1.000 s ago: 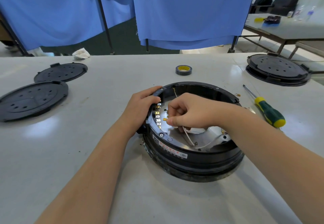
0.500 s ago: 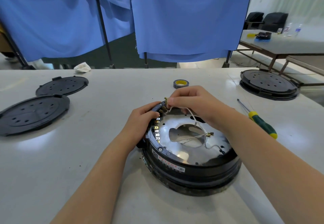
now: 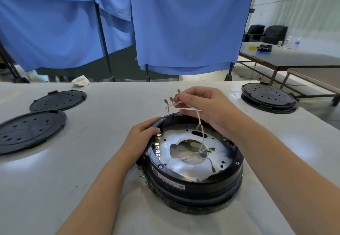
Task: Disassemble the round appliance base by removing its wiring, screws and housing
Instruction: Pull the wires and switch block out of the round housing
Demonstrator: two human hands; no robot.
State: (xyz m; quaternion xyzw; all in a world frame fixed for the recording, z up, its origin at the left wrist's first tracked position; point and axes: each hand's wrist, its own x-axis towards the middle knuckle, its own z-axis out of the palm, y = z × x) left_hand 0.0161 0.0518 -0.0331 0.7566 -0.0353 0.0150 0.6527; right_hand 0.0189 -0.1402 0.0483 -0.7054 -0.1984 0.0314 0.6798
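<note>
Round black appliance base with silver metal plate [image 3: 191, 181]: on white surface [image 3: 77, 170], left hand [image 3: 141, 140] gripping its rim. Thin white wiring with brass terminals [image 3: 199, 122]: pinched in right hand [image 3: 207, 109], raised above the base, lower end trailing into its centre hole.

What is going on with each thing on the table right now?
Round black appliance base: cover off, silver plate exposed.
Thin white wires: lifted, far ends still inside the base.
Left hand: grips the base rim.
Right hand: pinches the wires above the base.
Two flat black round covers: lying flat on the table.
Second black round base: closed, untouched.
</note>
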